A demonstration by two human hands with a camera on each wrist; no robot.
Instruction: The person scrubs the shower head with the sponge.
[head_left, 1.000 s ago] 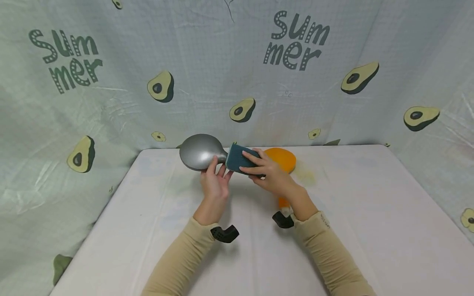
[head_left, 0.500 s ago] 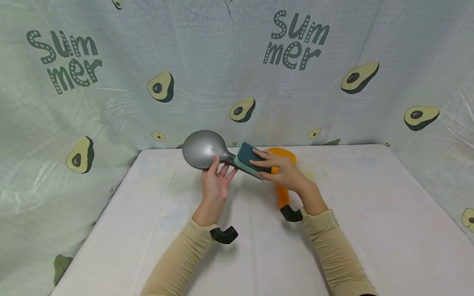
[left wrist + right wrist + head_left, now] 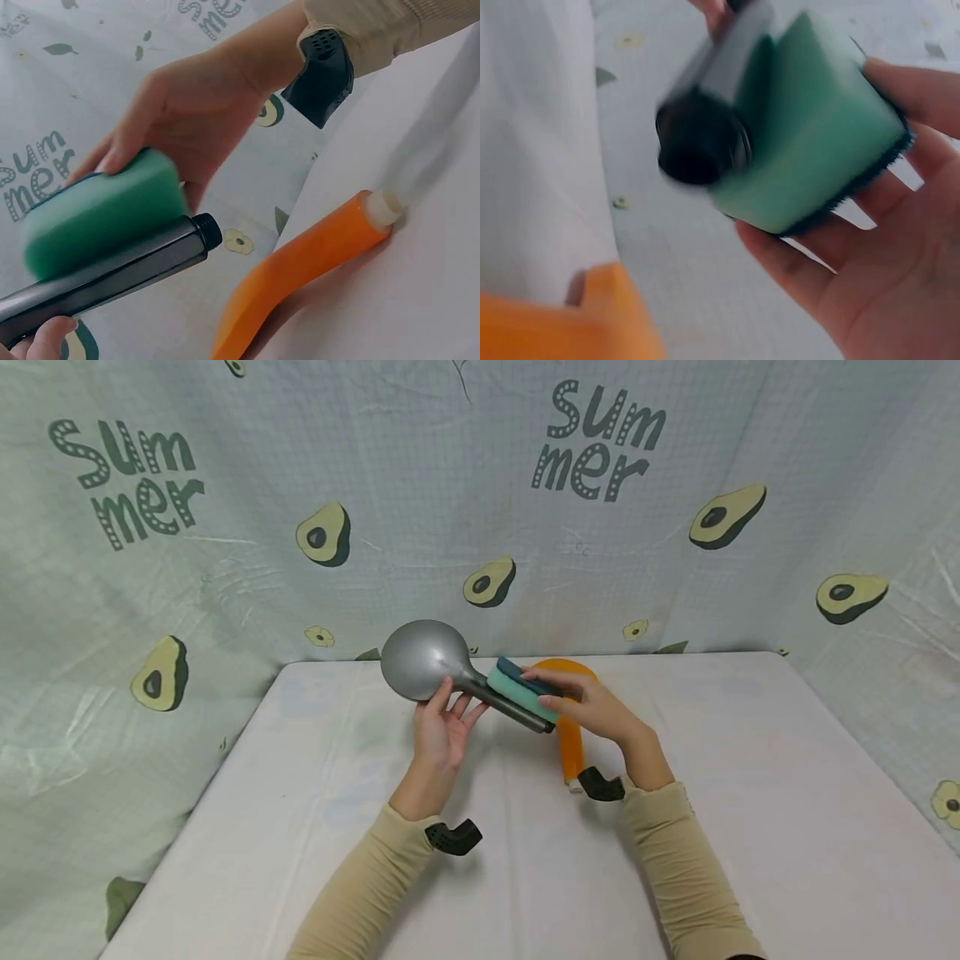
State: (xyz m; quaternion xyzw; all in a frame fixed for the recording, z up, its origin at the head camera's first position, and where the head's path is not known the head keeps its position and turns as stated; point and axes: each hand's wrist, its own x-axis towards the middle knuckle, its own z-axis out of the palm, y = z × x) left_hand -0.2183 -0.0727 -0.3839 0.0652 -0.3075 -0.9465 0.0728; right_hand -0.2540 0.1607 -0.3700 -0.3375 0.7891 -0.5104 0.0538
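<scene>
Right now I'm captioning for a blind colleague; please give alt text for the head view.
A person's left hand holds up a gray shower head while the right hand holds a green-and-blue sponge along its handle. An orange shower head lies on the white table, with an avocado-print backdrop beyond.

Near the far edge of the white-covered table point(image 3: 750, 793) lay an orange shower head point(image 3: 572, 747) — its pale-tipped handle pointing away from that edge. Behind the table and along both its sides hung a pale curtain point(image 3: 420, 460), printed with avocados point(image 3: 489, 582), yellow flowers point(image 3: 636, 629) and grey "summer" lettering point(image 3: 590, 466).
</scene>
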